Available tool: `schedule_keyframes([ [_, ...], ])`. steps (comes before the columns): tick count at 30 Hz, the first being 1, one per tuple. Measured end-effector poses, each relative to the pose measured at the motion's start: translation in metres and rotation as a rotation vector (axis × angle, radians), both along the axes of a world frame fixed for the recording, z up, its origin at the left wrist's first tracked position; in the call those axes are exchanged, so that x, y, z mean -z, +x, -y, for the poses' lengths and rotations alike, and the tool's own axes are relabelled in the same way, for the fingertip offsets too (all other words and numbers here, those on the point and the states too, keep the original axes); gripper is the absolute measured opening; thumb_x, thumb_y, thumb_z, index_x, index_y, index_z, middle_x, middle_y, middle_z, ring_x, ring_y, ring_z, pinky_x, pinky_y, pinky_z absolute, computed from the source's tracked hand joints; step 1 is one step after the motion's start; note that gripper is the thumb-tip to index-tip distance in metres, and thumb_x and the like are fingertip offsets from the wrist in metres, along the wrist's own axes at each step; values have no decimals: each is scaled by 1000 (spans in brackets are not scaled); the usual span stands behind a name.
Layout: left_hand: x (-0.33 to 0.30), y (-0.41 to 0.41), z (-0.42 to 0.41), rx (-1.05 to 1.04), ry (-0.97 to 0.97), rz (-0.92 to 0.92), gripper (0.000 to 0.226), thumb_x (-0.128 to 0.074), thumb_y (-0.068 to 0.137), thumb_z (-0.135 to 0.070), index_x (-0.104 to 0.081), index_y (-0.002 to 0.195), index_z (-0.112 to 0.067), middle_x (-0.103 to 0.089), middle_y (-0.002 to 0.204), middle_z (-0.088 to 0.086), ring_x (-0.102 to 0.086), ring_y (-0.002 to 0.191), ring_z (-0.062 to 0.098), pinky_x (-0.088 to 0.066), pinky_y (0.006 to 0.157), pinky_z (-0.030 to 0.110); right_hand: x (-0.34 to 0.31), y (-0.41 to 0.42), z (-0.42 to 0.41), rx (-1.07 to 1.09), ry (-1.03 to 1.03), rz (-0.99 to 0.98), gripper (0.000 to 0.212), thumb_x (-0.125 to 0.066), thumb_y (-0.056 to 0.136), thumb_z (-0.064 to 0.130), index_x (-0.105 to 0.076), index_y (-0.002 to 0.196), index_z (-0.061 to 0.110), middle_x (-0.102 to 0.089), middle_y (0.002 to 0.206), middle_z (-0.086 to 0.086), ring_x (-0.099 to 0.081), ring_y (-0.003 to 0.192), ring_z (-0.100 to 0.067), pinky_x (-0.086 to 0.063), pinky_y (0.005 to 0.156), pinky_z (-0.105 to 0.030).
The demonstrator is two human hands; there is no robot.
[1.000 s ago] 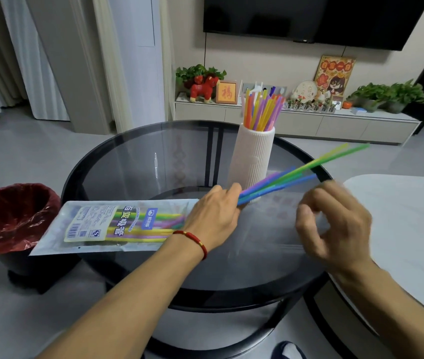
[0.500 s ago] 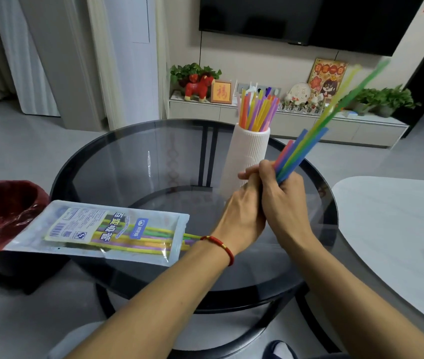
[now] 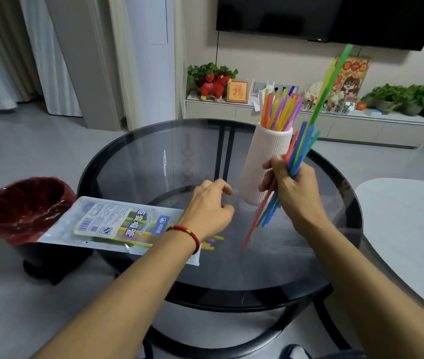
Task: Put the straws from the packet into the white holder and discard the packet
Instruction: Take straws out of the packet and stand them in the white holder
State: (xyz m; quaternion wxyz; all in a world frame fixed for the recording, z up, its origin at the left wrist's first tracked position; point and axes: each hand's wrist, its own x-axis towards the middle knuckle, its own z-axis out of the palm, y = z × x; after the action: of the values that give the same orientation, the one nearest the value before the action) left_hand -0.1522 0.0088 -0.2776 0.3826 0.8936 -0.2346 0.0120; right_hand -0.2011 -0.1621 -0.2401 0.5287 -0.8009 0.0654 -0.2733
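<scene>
My right hand (image 3: 294, 193) grips a bundle of coloured straws (image 3: 306, 141) tilted nearly upright, just right of the white ribbed holder (image 3: 265, 161). The holder stands on the round glass table (image 3: 154, 161) with several straws (image 3: 281, 110) sticking out of its top. My left hand (image 3: 209, 208) hovers with loosely curled fingers and holds nothing, between the holder and the packet. The clear straw packet (image 3: 117, 224) lies flat at the table's left edge, hanging over it, with a few straws still inside and poking out of its open end.
A bin with a red liner (image 3: 21, 208) stands on the floor left of the table, under the packet's overhang. A white table (image 3: 408, 229) is close on the right. A low TV cabinet (image 3: 335, 125) with plants and ornaments runs along the far wall.
My left hand let go of the straw bundle and moved down-left toward the packet. My right hand alone now holds the bundle, tilted more upright beside the holder.
</scene>
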Motion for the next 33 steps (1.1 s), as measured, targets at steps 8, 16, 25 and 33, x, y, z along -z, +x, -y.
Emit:
schedule_keyframes([
  [8, 8, -11, 28, 288, -10, -238, 80, -73, 80, -41, -30, 147, -30, -45, 148, -1, -52, 126, 21, -43, 80, 24, -13, 1, -15, -117, -10, 146, 21, -46, 110, 15, -67, 108, 19, -63, 74, -14, -67, 69, -31, -63, 70, -42],
  [16, 26, -1, 66, 203, -260, -449, 19, -68, 89, -23, -62, 106, -16, -69, 107, 7, -66, 100, 19, -55, 92, 39, -9, -2, -28, -95, 186, 99, 15, -60, 102, 10, -70, 101, 21, -64, 69, 5, -66, 68, -19, -65, 76, -52],
  [25, 25, -8, 63, 205, -279, -246, 26, -71, 87, -23, -53, 72, -36, -58, 68, -21, -57, 63, -20, -39, 51, 0, -20, -7, -29, -156, 199, 200, 10, -68, 98, 12, -71, 106, 17, -68, 75, 3, -71, 70, -20, -65, 71, -33],
  [33, 25, -9, 62, 226, -252, -232, 20, -66, 90, -21, -57, 72, -24, -63, 66, -7, -62, 58, -5, -47, 53, 6, -15, -4, -26, -144, 128, 161, 16, -63, 102, 21, -74, 89, 21, -66, 69, 2, -69, 67, -16, -62, 69, -29],
])
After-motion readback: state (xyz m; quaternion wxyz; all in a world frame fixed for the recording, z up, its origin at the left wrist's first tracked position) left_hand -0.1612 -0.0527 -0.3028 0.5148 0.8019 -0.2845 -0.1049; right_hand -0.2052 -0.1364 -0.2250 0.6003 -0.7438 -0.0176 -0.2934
